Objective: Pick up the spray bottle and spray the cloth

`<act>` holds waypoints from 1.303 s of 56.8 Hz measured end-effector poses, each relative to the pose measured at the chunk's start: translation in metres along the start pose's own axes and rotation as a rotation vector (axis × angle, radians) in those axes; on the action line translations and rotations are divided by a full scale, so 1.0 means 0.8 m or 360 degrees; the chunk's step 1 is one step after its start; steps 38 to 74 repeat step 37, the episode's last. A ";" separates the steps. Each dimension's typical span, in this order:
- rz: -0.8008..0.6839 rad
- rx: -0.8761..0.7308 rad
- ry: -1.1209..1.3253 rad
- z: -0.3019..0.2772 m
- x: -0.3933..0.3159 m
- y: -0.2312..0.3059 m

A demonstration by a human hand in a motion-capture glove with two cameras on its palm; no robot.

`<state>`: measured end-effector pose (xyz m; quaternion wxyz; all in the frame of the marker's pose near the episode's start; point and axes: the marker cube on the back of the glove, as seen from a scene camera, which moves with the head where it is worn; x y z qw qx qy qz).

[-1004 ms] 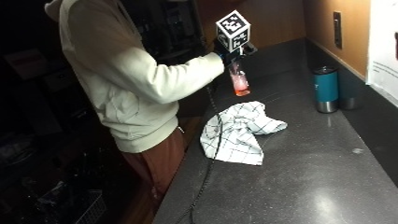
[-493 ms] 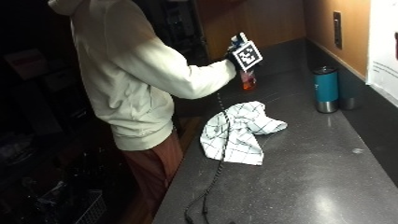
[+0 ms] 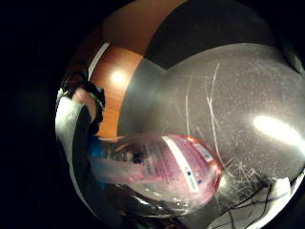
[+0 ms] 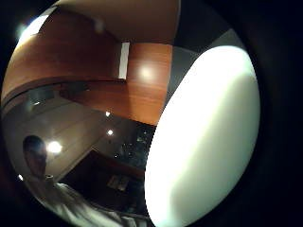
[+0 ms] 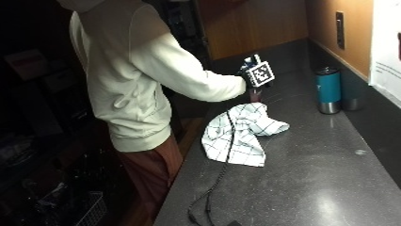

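Now the bottle [image 3: 162, 171] is held in the hand [image 5: 251, 77], brought down just above the cloth [image 5: 241, 132]. Since lifted earlier, only spraying is judged left.

Person [image 5: 134, 75] — cream hooded sweatshirt, long sleeves, rust-brown trousers; right hand [image 5: 249, 80] — black glove.

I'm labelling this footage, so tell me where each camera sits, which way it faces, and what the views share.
Outside view: off the counter's end, looking along the dark counter at the person, the gloved right hand over the checked cloth, and a teal tumbler.
Little finger side palm view: on the palm, facing the pink spray bottle close up above the counter; a sleeve shows at its edge.
Thumb side palm view: on the palm, facing wood panels and a large pale surface I cannot identify.
Shared: counter and cloth in the first two.
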<state>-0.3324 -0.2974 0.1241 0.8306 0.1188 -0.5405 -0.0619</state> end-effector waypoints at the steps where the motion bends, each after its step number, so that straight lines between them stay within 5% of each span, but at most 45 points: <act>1: 0.0000 -0.0050 -0.0003 0.000 0.002 0.006; 26: -0.0087 -0.0499 0.0258 -0.054 0.006 0.040; 37: -0.0122 -0.0479 0.0327 -0.108 -0.013 0.054; 74: -0.0122 -0.0479 0.0327 -0.108 -0.013 0.054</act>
